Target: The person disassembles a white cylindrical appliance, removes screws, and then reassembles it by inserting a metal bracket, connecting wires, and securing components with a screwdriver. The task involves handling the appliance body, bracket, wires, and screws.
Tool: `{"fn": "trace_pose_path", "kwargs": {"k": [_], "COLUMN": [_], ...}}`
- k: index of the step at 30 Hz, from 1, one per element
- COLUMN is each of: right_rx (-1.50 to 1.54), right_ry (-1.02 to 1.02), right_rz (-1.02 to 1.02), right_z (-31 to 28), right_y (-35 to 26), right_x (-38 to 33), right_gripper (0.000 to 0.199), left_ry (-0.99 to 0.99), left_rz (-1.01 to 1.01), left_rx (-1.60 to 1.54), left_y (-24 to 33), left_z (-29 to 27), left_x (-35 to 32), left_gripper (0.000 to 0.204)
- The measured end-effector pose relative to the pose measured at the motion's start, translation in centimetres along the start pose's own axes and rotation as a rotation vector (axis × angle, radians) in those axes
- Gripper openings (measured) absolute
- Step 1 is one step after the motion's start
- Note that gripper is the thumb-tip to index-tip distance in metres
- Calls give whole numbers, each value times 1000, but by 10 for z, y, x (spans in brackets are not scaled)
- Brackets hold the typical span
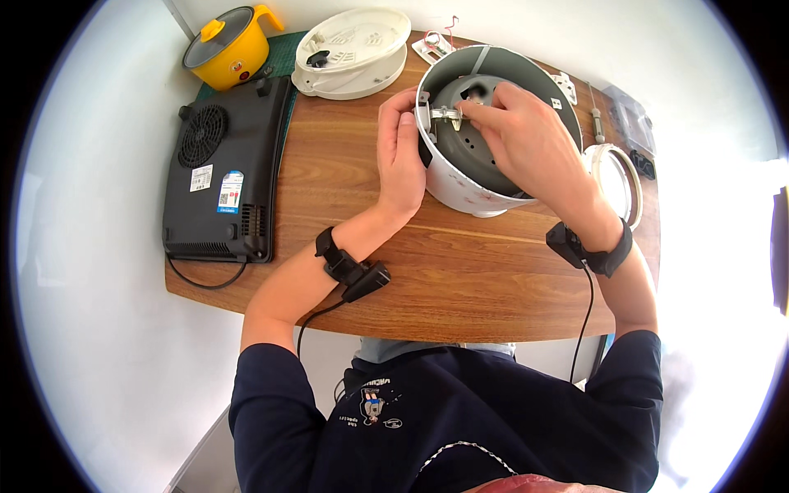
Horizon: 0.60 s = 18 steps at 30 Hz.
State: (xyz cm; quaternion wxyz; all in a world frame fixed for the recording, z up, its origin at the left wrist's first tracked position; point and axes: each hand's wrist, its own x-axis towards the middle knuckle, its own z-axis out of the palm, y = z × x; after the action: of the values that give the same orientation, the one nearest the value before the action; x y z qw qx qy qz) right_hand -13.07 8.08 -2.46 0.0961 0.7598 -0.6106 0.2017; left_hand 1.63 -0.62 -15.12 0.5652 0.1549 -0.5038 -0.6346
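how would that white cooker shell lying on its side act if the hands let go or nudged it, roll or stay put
The white cooker shell lies on its curved wall, so it would probably roll on the smooth wooden table. The left hand braces its rim, the right hand reaches inside. Hollow, it likely feels light and shifts easily.

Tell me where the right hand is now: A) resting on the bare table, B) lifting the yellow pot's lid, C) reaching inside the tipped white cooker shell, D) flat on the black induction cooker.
C: the right hand reaches into the open grey interior of the white cooker shell, fingers at a small metal part near its rim, while the left hand steadies the shell's outer wall.
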Motion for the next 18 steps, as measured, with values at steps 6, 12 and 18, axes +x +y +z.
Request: {"fn": "trace_pose_path", "kwargs": {"k": [6, 12, 18], "right_rx": [-64, -16, -114], "right_ry": [36, 48, 31], "right_rz": [-52, 8, -57], "right_z": [6, 7, 6], "right_y": [-4, -5, -10], "right_x": [-3, 2, 3], "right_gripper": [33, 13, 7], "left_ry": [-18, -9, -12], "left_rz": [36, 36, -4], "left_rx": [23, 63, -89], "left_y": [-2, -8, -7], "left_z": [-2, -3, -3], "left_x": [0, -2, -4], "left_gripper": [33, 33, 32]}}
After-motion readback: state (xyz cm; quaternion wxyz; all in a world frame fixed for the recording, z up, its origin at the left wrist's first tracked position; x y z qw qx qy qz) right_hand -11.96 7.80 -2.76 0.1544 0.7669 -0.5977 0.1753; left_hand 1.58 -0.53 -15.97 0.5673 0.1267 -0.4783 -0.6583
